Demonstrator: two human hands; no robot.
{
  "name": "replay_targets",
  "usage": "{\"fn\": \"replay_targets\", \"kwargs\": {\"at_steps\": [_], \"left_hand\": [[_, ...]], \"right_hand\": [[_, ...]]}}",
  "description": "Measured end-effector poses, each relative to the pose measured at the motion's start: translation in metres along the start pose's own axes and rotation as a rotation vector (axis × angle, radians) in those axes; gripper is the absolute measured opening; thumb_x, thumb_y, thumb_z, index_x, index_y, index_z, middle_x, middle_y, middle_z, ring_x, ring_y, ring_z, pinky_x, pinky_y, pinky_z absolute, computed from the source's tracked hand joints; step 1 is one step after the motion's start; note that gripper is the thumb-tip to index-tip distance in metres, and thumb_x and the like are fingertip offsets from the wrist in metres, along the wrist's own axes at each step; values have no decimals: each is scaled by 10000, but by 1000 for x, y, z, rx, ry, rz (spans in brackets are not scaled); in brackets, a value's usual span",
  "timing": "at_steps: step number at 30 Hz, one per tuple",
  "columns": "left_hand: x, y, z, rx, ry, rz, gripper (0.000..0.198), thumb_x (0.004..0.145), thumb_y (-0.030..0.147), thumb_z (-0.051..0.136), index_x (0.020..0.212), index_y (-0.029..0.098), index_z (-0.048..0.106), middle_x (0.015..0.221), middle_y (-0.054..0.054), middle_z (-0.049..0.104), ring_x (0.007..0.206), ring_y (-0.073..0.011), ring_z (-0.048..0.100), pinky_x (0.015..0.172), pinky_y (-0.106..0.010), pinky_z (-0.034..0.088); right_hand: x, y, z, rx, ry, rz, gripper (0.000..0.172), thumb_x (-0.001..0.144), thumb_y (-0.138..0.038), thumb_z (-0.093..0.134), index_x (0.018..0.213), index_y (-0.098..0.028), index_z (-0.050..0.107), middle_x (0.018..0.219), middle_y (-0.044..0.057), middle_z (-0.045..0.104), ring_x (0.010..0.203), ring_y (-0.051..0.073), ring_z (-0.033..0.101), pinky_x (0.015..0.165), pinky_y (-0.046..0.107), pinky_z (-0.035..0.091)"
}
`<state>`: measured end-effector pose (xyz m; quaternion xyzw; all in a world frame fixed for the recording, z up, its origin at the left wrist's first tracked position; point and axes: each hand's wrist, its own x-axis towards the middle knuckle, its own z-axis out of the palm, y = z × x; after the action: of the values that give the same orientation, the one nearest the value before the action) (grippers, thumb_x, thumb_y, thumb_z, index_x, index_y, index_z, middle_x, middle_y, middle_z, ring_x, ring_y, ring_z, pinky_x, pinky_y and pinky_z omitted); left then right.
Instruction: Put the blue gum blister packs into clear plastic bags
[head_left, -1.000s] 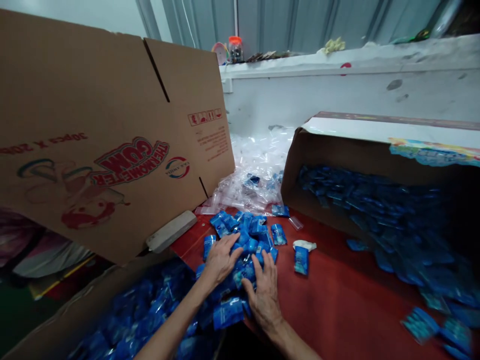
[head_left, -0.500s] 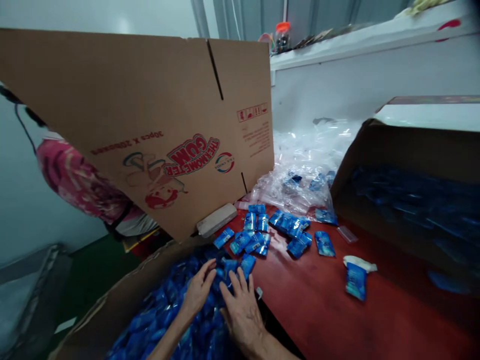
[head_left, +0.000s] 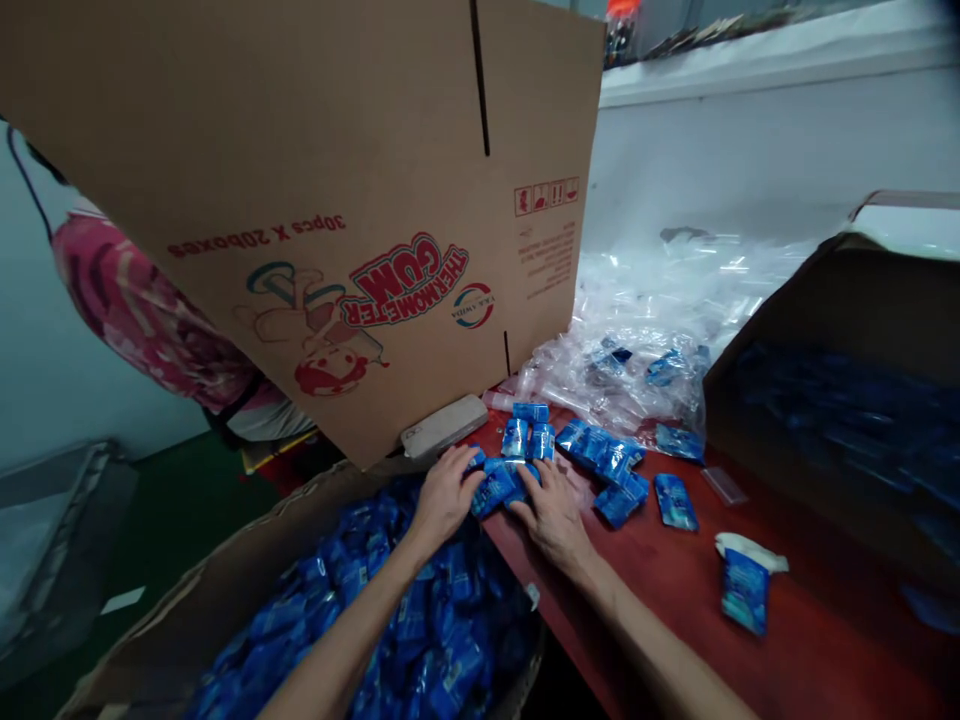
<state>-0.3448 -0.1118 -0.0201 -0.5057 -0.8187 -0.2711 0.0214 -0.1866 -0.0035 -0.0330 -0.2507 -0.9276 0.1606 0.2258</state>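
Note:
Several small blue foil packets (head_left: 493, 486) lie in a cluster on the red tabletop, beside the edge of an open carton. My left hand (head_left: 444, 492) is at the cluster's left side, its fingertips touching a packet (head_left: 475, 457) and its thumb held apart. At the right side, my right hand (head_left: 556, 518) rests with fingers spread and fingertips against the packets. Neither hand visibly grips one. Below my forearms, a heap of blue packets (head_left: 352, 575) fills the open carton (head_left: 217, 570).
A printed cardboard box (head_left: 405, 140) stands tall at the back left, a grey block (head_left: 444, 426) at its foot. Clear plastic bags (head_left: 600, 380) lie behind the packets. At right is another carton (head_left: 795, 290) holding blue packets. A person in a pink patterned top (head_left: 150, 300) is at left.
Both hands have moved from over the carton's near packets up to the cluster on the tabletop. Packets at the carton's edge no longer show there. The view has shifted.

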Motion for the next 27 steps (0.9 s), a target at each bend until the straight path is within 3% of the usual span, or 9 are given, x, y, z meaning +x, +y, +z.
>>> {"fn": "replay_targets", "kwargs": {"at_steps": [3,7,11,14,16,18,21,24,27], "left_hand": [[13,6,12,107,-118,70,392,780,419,404,1104,238,529,1260,-92,462,1190,-284,341,936,-500,290],[-2,3,6,99,-126,80,353,796,389,387,1073,249,554,1262,-81,462,1193,-254,339,945,-473,280],[-17,-16,-30,-34,-184,-3,350,811,376,348,928,208,632,1114,-68,588,1068,-195,481,909,-359,353],[-32,-33,-68,-129,-241,-186,359,799,394,347,930,206,623,963,-25,660,883,-154,581,802,-264,425],[-43,-40,-86,-80,-186,-337,366,773,423,371,918,200,622,933,-15,670,870,-166,586,795,-256,424],[-49,-45,-92,-10,-116,-448,372,752,443,385,917,202,615,919,-3,671,861,-182,588,780,-262,429],[-36,-38,-71,41,1,-472,399,749,482,356,923,222,603,890,58,660,830,-181,588,767,-300,435],[3,-5,-28,-61,38,-172,404,762,478,348,973,222,579,991,36,629,896,-176,567,812,-320,418],[49,40,20,-108,-21,110,458,777,453,347,1098,174,516,1170,-76,541,1101,-214,454,919,-370,349]], "right_hand": [[-6,-4,18,-38,-41,19,473,779,-362,484,1216,-190,425,1213,129,440,1176,307,308,908,473,327],[-20,-17,22,-37,-60,14,466,789,-351,468,1213,-161,434,1239,151,405,1193,324,272,929,489,295],[-22,-37,24,64,-134,-39,460,787,-321,474,1218,-166,426,1264,156,377,1206,328,246,930,526,272],[-30,-69,21,204,-241,-152,438,768,-296,509,1189,-187,455,1263,144,386,1212,306,249,947,520,254],[-37,-91,13,314,-321,-237,441,779,-320,503,1199,-204,434,1254,121,404,1197,263,294,944,464,292],[-38,-102,2,385,-344,-331,401,819,-335,441,1210,-255,404,1260,64,405,1187,206,318,938,394,323],[-26,-78,-18,270,-154,-232,360,834,-338,406,1188,-272,424,1245,43,407,1199,197,288,963,400,275],[-16,-12,-45,10,113,125,348,835,-321,398,1164,-225,459,1256,92,382,1213,246,244,968,470,215],[-15,50,-59,-201,190,476,446,814,-364,432,1212,-165,418,1275,160,364,1218,331,211,934,560,184]]}}
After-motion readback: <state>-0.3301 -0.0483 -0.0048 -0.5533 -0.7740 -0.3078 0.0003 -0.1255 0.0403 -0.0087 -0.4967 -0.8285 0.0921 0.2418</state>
